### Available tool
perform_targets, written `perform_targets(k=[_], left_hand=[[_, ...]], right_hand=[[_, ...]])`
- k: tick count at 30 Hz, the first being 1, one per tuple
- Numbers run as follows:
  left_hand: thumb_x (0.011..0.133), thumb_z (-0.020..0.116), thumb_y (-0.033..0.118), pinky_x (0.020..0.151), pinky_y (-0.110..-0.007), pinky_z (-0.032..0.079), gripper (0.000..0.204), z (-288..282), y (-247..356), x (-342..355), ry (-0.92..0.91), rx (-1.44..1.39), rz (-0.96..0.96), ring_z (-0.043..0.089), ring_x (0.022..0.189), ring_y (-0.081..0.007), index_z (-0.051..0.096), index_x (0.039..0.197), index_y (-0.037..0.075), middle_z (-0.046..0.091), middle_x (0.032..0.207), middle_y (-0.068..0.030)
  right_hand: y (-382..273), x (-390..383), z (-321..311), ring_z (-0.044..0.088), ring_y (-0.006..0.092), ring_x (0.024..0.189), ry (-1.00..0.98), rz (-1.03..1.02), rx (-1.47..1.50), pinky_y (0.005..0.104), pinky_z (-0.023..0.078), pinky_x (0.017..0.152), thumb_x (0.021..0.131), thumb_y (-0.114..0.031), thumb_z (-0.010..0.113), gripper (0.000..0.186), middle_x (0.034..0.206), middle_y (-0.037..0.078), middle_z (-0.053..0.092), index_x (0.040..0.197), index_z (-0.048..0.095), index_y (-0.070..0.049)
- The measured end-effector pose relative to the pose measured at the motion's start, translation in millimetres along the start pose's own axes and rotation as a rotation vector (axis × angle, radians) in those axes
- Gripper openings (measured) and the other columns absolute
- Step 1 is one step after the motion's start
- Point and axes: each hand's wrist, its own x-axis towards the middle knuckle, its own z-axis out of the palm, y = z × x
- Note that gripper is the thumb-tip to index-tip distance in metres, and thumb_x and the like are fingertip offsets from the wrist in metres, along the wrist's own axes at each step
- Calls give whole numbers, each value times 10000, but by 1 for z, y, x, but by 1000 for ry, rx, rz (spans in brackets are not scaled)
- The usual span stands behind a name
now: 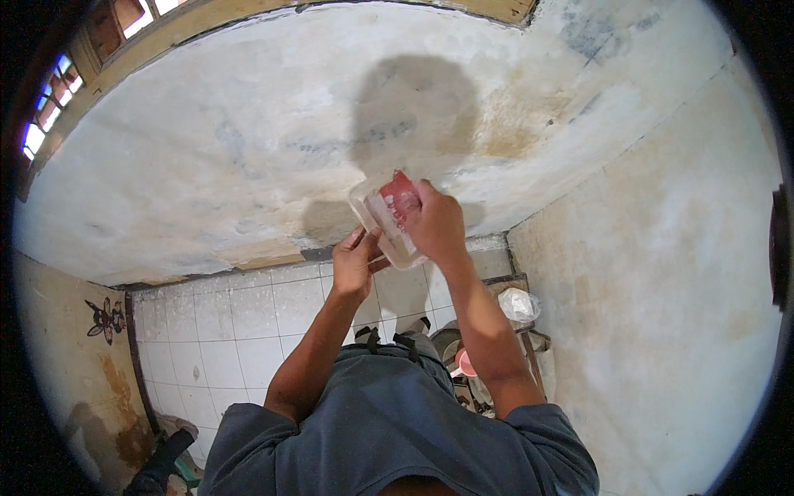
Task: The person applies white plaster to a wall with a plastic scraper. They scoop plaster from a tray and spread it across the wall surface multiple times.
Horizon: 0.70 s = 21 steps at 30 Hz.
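I hold a clear plastic container [385, 219] up in front of the wall [248, 140], at chest height above the tiled floor [240, 331]. My right hand [437, 223] is closed around its upper end, fingers wrapped over the red part [400, 198] there. My left hand [357, 263] cups the lower edge, fingers half curled, thumb against the side. To handle it well, I judge I should keep the lower hand steady and let the upper one do the work. The container is thin, glossy and see-through, with rounded corners. The wall is rough, stained plaster; the tiles are white and square.
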Motion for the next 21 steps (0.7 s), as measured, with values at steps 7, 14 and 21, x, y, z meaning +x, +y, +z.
perform_targets(k=[7, 14, 21], left_hand=[[924, 611, 188, 635, -296, 566, 267, 4, 6, -1, -6, -33, 13, 681, 792, -174, 610, 1154, 51, 673, 983, -46], [909, 632, 187, 628, -301, 572, 275, 3, 4, 2, -10, -20, 18, 680, 780, -169, 613, 1145, 46, 672, 975, -43], [911, 629, 186, 662, -328, 582, 307, 5, 5, 2, -6, -10, 19, 680, 798, -180, 605, 1184, 48, 668, 1002, -49]], right_hand=[[50, 23, -8, 632, 420, 889, 99, 70, 65, 496, 475, 794, 890, -227, 558, 233, 922, 221, 671, 970, 617, -16], [43, 19, 3, 658, 365, 807, 99, 42, 128, 416, 499, 729, 862, -146, 599, 178, 851, 206, 676, 952, 641, 2], [19, 13, 15, 641, 411, 815, 39, 51, 99, 451, 496, 725, 848, -140, 594, 171, 845, 227, 662, 934, 625, 4]])
